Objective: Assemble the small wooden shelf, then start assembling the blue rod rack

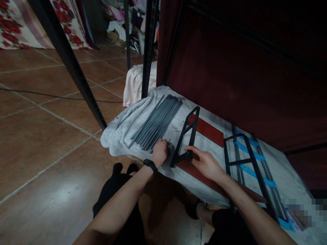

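Observation:
My left hand is closed beside the lower ends of a bundle of grey metal rods; what its fingers hold, if anything, is hidden. A few small metal pieces, too small to name, lie on the cloth between the rods and a black metal frame. That frame stands upright, with a crossbar and slanted sides. At its near lower corner, my right hand grips it between thumb and fingers. Beneath and behind this frame are reddish-brown boards. To the right stands a second black frame.
A grey cloth covers the low surface under the parts. Metal bars with blue wrapping lie at the right. Black posts rise at the left, and a dark red curtain hangs behind. A cable crosses the tiled floor.

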Action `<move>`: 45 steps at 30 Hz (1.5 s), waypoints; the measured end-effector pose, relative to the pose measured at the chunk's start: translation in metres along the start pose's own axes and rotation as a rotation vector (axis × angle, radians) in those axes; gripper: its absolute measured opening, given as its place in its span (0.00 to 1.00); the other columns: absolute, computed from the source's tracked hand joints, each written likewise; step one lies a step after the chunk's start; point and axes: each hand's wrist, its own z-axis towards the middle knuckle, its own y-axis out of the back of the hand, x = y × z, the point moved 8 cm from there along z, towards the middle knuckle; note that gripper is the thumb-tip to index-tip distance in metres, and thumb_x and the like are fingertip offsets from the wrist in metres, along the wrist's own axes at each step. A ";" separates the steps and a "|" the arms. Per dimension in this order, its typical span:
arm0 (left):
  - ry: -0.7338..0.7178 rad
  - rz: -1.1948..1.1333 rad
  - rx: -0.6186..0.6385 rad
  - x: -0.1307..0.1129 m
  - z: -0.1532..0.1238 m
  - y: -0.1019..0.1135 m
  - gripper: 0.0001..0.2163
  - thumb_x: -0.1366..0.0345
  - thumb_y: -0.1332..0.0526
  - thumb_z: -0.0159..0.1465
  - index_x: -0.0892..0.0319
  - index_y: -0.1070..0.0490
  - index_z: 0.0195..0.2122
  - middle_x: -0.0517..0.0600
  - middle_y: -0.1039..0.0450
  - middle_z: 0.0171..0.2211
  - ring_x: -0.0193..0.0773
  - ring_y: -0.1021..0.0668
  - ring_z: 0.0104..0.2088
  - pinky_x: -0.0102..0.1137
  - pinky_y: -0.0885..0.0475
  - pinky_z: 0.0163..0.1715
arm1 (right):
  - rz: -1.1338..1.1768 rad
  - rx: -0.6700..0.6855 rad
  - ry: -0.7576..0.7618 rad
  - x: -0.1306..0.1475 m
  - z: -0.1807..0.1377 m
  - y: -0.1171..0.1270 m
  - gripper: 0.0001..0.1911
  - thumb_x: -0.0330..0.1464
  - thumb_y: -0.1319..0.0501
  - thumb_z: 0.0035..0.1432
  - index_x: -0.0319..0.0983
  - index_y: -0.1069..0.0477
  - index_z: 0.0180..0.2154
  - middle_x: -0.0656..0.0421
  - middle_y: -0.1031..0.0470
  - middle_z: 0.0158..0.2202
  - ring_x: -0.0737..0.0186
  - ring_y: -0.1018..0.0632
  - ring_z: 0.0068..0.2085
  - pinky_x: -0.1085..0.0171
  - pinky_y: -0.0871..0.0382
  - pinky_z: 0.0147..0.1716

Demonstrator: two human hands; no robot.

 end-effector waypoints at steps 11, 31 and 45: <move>-0.023 -0.116 0.267 0.013 -0.028 -0.006 0.09 0.76 0.42 0.57 0.60 0.24 0.35 0.51 0.23 0.31 0.38 0.22 0.35 0.28 0.32 0.35 | 0.082 0.043 0.000 -0.008 0.003 -0.009 0.22 0.26 0.44 0.56 0.48 0.31 0.51 0.65 0.20 0.42 0.62 0.20 0.42 0.65 0.29 0.42; -0.092 -0.322 0.211 0.023 -0.030 -0.009 0.12 0.78 0.44 0.54 0.61 0.23 0.32 0.51 0.25 0.28 0.38 0.25 0.31 0.30 0.34 0.34 | 0.179 0.021 -0.077 -0.022 -0.004 -0.007 0.18 0.33 0.39 0.60 0.45 0.31 0.52 0.61 0.21 0.46 0.61 0.21 0.48 0.64 0.27 0.48; -0.081 -0.562 0.350 0.003 -0.030 -0.044 0.09 0.76 0.42 0.50 0.62 0.24 0.29 0.45 0.29 0.21 0.33 0.29 0.23 0.27 0.40 0.23 | 0.065 -0.006 -0.042 -0.019 -0.012 0.001 0.23 0.32 0.41 0.60 0.46 0.33 0.57 0.58 0.23 0.52 0.58 0.21 0.51 0.62 0.25 0.46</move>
